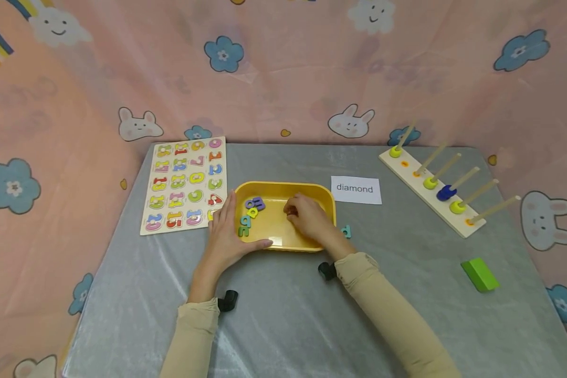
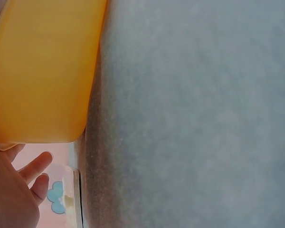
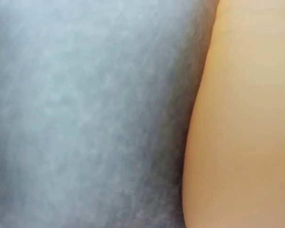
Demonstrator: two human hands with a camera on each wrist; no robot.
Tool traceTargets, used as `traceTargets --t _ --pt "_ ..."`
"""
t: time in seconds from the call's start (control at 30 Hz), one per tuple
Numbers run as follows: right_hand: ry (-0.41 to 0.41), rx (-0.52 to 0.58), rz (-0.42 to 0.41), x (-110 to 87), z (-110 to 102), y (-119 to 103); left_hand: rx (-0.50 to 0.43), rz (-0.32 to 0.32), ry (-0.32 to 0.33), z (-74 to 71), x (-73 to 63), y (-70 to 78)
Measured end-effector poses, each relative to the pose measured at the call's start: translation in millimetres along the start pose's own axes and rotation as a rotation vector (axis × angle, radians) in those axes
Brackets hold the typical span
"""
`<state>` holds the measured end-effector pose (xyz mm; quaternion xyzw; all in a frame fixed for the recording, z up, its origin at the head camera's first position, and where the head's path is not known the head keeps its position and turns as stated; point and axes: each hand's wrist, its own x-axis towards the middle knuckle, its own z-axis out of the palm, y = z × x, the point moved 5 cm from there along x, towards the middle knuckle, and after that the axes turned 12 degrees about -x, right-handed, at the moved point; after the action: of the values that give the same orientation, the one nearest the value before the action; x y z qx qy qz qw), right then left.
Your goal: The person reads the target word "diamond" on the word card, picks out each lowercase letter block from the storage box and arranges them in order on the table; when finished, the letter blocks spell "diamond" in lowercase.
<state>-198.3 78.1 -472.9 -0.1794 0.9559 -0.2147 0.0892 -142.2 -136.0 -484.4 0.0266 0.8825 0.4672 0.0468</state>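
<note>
A yellow tray (image 1: 283, 248) rests on the grey table. My left hand (image 1: 224, 231) steadies its near left corner, fingers spread along the left side and thumb along the front rim. In the left wrist view, several fingers (image 2: 35, 166) show beyond the tray's end. Inside, at the left, lie several small coloured letters: a purple m (image 1: 258, 202), a yellow letter (image 1: 252, 212), a teal letter (image 1: 245, 221) and a green n (image 1: 243, 231). Over the tray's right half, my right hand (image 1: 307, 215) has bent fingers; a dark reddish patch shows at the fingertips, too small to identify.
A teal letter (image 1: 346, 231) lies right of the tray, near my right wrist. Behind it is a white card (image 1: 356, 190) reading "diamond". A number puzzle board (image 1: 184, 210) stands left, a pegged board (image 1: 441, 202) right, and a green block (image 1: 481, 275) farther forward.
</note>
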Motion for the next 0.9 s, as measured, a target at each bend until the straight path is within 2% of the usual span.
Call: traceTargets --t 0.17,0.33,0.73,0.9 --pt "-0.007 0.014 0.02 -1.0 -1 0 0.007 0.0 0.003 0.0 0.2 0.5" --pt "0.045 0.094 0.002 -5.2 -6 1 0.013 0.005 -0.003 0.5 0.6 1.2" --pt "0.334 0.352 -0.091 -27.7 -44 12 0.006 0.002 0.006 0.6 0.7 0.1" --pt "0.417 0.341 -0.115 -43.6 -58 26 -0.002 0.0 0.001 1.3 0.3 0.4"
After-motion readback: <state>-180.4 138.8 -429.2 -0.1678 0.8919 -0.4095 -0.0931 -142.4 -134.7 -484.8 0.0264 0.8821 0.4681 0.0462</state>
